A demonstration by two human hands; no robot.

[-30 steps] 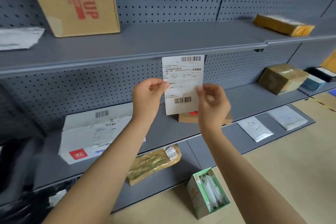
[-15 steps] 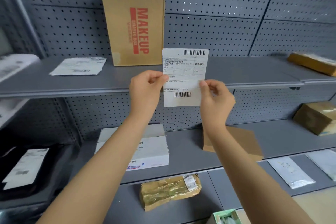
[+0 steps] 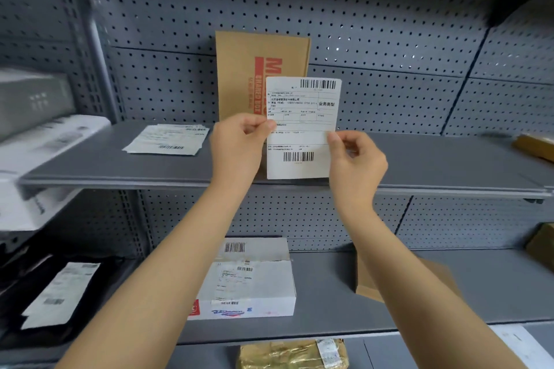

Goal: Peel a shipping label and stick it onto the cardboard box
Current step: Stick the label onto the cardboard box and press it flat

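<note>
From the head camera, both hands are up in front of the shelving. The left hand [image 3: 239, 147] pinches the left edge of the shipping label [image 3: 302, 129] between thumb and curled fingers; the right hand [image 3: 356, 165] pinches its right edge likewise. The label stands upright, long axis vertical, print facing the person, overlapping the cardboard box [image 3: 239, 69] standing on the shelf [image 3: 120, 168] behind.

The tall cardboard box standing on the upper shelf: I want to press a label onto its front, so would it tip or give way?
The cardboard box stands upright on a narrow edge, so a push may well tip it toward the pegboard behind. It looks thin, so probably light and easily slid. Its flat face should take the label.
</note>
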